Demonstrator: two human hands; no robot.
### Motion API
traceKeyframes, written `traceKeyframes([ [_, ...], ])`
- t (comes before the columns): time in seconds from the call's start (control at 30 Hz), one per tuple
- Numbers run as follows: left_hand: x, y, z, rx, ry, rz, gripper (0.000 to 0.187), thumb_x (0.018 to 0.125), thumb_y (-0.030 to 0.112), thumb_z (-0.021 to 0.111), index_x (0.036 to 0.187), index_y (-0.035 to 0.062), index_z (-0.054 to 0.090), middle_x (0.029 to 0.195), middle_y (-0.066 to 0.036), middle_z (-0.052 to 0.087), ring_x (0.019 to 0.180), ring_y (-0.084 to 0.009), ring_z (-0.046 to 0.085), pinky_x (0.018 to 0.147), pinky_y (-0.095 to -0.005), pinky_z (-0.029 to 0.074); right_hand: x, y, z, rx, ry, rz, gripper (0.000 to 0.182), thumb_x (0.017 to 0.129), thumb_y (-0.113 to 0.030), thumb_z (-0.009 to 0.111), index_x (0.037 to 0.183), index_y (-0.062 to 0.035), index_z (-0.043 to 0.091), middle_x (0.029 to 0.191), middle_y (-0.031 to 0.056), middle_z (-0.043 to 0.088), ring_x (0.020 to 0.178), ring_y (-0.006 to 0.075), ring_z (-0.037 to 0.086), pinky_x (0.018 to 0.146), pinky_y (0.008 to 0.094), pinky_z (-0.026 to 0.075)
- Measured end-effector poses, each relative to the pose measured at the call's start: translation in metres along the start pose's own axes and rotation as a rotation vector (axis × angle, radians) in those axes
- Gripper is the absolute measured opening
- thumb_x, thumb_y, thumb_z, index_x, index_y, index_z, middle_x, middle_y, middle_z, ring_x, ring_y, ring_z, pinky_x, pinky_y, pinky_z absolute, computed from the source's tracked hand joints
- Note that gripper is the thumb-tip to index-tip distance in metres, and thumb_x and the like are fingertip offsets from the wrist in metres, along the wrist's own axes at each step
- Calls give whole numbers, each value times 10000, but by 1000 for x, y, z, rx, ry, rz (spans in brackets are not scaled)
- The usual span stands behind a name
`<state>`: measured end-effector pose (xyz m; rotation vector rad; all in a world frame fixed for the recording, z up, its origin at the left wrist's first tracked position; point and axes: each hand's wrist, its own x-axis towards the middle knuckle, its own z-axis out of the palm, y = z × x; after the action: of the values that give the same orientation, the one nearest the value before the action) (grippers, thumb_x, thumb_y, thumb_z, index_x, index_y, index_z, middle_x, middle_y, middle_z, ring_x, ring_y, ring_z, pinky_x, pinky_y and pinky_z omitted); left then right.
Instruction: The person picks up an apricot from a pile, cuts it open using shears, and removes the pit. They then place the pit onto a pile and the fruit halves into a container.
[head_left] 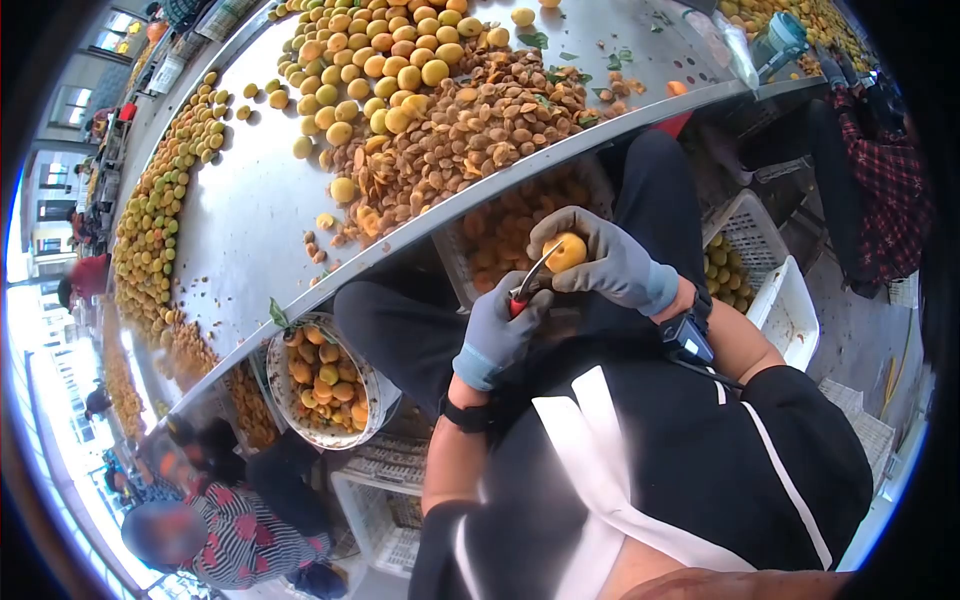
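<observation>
My left hand (500, 325), in a grey knit glove, is closed around the red handle of a small knife (519, 300). The blade points up and its tip meets a yellow-orange apricot (565, 252). That apricot is gripped by the gloved fingers of my right hand (615, 262). Both hands are over my lap, close to the table's edge. Just beyond them, under the edge, a crate (455, 262) holds orange fruit pieces, partly hidden by my hands and legs.
On the metal table (235, 215) lie a heap of apricots (380, 50) and a pile of brown pits (480, 125). A white bucket of apricots (283, 420) stands left of my knee. Crates (748, 225) stand to the right. Co-workers sit at both sides, one in a striped top (250, 530).
</observation>
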<state>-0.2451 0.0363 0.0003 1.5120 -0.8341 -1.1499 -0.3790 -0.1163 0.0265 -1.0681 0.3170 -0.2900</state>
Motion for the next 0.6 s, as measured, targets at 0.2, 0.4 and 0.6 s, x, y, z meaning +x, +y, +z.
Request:
traceKeyframes([
  [0.2,-3,8,8,252,78,93,157,881,150,629,971,35,572,764,-138,614,671,-242,586,646,-328,467,-8,0,6,141,35,53,465,772,38,713,1183,-57,515,1146,57,567,1120,178,569,987,310,460],
  [0.4,-9,10,11,241,87,63,131,881,115,617,973,27,587,755,-91,610,676,-182,567,635,-302,469,-8,4,6,178,-16,-39,436,801,30,691,1196,-59,527,1121,30,568,1053,126,562,943,268,464],
  [0.6,-12,16,12,316,142,103,141,876,130,629,971,32,590,759,-107,617,689,-206,585,628,-318,476,-7,-2,11,187,-26,-40,441,781,69,686,1174,-59,534,1100,31,570,1061,144,570,957,282,461],
])
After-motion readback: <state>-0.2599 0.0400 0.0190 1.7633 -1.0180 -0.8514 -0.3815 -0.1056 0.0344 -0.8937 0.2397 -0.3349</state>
